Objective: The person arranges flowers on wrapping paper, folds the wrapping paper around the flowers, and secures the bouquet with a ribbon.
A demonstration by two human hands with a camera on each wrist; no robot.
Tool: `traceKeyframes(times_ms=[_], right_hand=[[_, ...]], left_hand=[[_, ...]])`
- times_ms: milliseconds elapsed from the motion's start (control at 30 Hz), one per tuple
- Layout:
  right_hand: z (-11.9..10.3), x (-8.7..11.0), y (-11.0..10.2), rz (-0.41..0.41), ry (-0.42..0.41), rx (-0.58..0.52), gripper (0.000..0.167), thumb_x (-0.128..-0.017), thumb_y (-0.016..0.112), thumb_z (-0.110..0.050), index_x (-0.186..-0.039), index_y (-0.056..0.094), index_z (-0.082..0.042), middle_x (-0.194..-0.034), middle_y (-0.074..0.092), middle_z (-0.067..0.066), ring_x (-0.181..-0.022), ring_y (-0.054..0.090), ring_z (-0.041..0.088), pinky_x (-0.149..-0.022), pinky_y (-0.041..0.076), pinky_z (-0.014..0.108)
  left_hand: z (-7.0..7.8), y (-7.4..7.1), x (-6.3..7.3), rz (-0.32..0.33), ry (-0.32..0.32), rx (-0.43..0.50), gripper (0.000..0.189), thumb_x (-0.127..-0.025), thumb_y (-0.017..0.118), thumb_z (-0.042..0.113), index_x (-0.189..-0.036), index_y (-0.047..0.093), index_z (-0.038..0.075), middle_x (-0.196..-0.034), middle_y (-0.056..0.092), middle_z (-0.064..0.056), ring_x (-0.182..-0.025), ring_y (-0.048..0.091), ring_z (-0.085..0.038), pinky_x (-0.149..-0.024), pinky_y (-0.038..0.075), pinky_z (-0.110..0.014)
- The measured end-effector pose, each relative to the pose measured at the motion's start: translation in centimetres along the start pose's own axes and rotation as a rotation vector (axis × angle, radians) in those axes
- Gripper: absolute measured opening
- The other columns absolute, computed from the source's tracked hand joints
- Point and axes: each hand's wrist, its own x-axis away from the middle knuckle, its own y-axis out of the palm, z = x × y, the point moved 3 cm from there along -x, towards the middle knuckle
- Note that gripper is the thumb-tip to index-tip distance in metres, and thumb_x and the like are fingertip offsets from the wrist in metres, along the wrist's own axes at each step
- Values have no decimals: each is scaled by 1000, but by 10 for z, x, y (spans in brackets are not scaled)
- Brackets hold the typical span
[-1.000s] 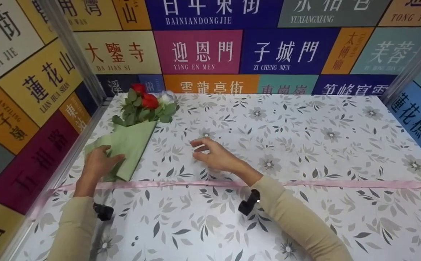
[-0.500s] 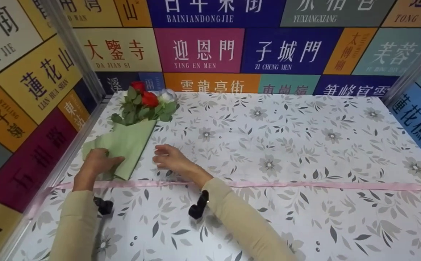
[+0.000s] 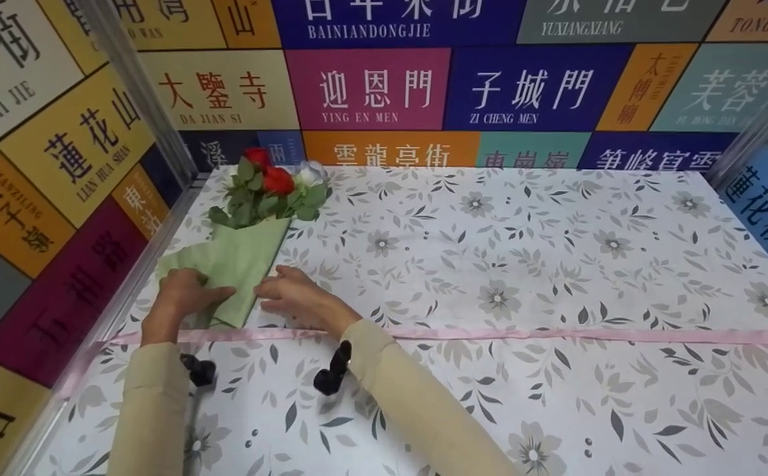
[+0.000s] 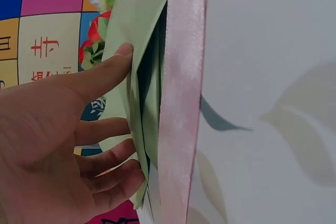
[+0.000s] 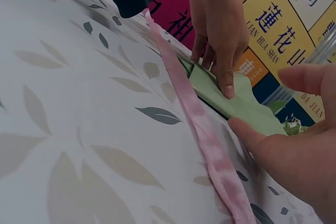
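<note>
Shifted since the earlier head frame: bare right hand, from the centre of the frame leftward to the right edge of the cone-shaped, matte pale-green paper wrapper. Unchanged in place: bare left hand, at the wrapper's left side.

Location of wrapper: left of centre in the head view, lying flat, wide mouth toward the upper part of the frame. Emerging from its mouth: two layered red roses, one whitish rose and broad green leaves.

State of left hand: fingers spread and lightly bent, thumb well apart, fingertips resting on the paper. State of right hand: thumb and forefinger parted by a wide gap, with nothing in hold; thumb tip at the paper edge, firm contact impossible to tell.

Across the frame, just below the wrapper's folded end: narrow, glossy pink satin ribbon. Beneath: smooth white tablecloth with grey leaf and flower print.

Hidden: flower stems, inside the paper; its lower folds, open but dark in the left wrist view. Cut off: remaining right fingers, at the right edge of the right wrist view; coloured lettered wall panels, at the top of the head view.
</note>
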Motion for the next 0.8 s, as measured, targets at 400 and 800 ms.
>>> traceKeyframes(times_ms=[400,800], right_hand=[[-8,-10,-16,6,-56,-52,81,-95,63,-3,-155,12,12,-149,45,29,-136,51,36,-112,46,39],[-16,-18,-32,235,-150,139,45,-86,67,5,-129,54,2,-114,64,13,-84,61,15,-68,51,25]], left_hand=[[18,14,-2,102,110,-1,54,-85,75,48,-71,49,3,-77,52,-14,-89,46,-32,-72,42,-40],[40,32,-2,83,168,47,56,-88,71,51,-63,45,9,-60,42,-3,-71,42,-24,-66,38,-36]])
